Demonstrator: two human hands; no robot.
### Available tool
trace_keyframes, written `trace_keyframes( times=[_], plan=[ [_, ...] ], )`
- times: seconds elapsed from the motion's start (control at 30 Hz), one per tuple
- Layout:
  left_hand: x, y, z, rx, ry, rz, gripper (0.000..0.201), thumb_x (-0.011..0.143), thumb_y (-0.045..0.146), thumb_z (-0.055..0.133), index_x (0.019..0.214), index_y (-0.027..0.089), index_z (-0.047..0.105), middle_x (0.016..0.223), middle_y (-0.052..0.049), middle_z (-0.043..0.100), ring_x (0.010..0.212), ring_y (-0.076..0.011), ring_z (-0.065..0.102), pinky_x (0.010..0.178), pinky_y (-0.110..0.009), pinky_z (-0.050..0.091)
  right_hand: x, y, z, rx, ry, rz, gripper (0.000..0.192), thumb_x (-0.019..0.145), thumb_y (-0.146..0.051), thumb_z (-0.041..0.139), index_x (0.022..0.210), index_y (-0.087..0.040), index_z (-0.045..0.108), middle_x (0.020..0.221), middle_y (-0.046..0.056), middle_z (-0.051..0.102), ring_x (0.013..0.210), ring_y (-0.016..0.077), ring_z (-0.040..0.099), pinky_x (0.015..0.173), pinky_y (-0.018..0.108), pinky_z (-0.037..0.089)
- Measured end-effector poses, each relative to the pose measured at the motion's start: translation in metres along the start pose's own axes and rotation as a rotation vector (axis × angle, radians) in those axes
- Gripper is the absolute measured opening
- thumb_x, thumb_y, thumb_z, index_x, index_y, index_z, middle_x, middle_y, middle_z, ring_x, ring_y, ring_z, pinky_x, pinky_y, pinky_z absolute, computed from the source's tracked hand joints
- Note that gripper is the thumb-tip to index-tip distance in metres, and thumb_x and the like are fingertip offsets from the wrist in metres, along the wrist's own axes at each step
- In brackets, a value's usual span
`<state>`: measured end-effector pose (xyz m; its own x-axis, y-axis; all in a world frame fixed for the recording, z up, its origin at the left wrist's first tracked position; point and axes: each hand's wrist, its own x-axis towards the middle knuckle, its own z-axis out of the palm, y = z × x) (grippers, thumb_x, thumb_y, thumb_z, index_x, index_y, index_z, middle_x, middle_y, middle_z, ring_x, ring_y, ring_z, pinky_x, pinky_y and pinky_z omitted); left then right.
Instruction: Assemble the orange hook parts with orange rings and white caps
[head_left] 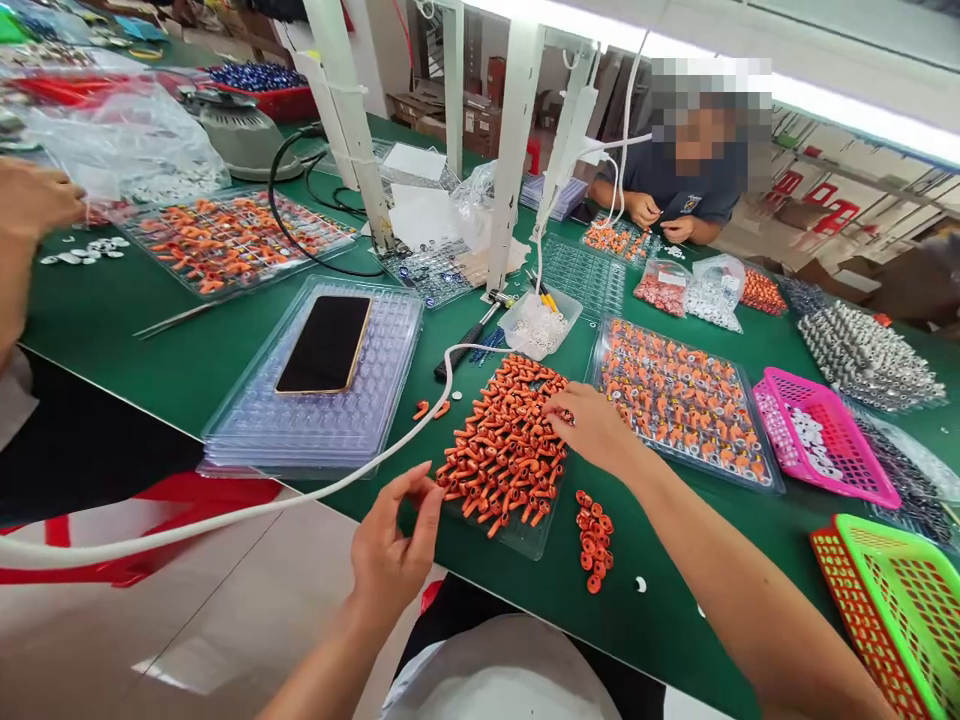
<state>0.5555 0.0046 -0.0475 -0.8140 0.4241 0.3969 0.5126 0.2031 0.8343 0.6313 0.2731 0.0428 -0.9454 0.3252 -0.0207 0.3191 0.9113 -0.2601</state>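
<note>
My right hand (596, 428) reaches over the right side of a clear plastic tray (525, 540) heaped with rows of orange earbud shells (510, 450). Its thumb and fingers close on one orange earbud shell (568, 416) with a dark opening. Beside the tray's left edge, my left hand (397, 540) is held with thumb and forefinger loosely curved and a gap between them; nothing shows in it. A cluster of round orange caps (594, 540) lies on the green table right of the tray. Two loose orange shells (431, 409) lie beyond its left side.
A phone (325, 344) rests on stacked clear trays (300, 440). A white cable (360, 472) crosses in front. Behind are a hammer (469, 338) and a parts box (541, 325). Rightward stand a filled tray (679, 400), pink basket (825, 440) and green basket (900, 600). Co-workers sit left and opposite.
</note>
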Motion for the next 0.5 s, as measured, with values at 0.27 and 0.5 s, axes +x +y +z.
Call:
trace_keyframes(
  times=[0.27, 0.5],
  plan=[
    [-0.003, -0.012, -0.001, -0.043, -0.03, 0.045, 0.029, 0.094, 0.019, 0.057, 0.122, 0.02, 0.056, 0.086, -0.001, 0.065, 0.076, -0.0133, 0.065, 0.076, -0.028, 0.054, 0.027, -0.006, -0.003, -0.169, -0.176, -0.093, 0.02, 0.093, -0.01, 0.057, 0.101, -0.017, 0.074, 0.096, 0.009, 0.063, 0.096, 0.0233, 0.055, 0.076, 0.029, 0.042],
    [0.0, -0.011, -0.001, -0.05, -0.062, 0.024, 0.026, 0.094, 0.019, 0.055, 0.119, 0.02, 0.057, 0.083, 0.0, 0.064, 0.072, -0.0136, 0.064, 0.071, -0.027, 0.054, 0.032, -0.013, 0.002, -0.333, -0.254, -0.165, 0.018, 0.092, -0.009, 0.056, 0.09, -0.013, 0.074, 0.094, 0.013, 0.06, 0.094, 0.0265, 0.052, 0.078, 0.033, 0.039]
  ],
)
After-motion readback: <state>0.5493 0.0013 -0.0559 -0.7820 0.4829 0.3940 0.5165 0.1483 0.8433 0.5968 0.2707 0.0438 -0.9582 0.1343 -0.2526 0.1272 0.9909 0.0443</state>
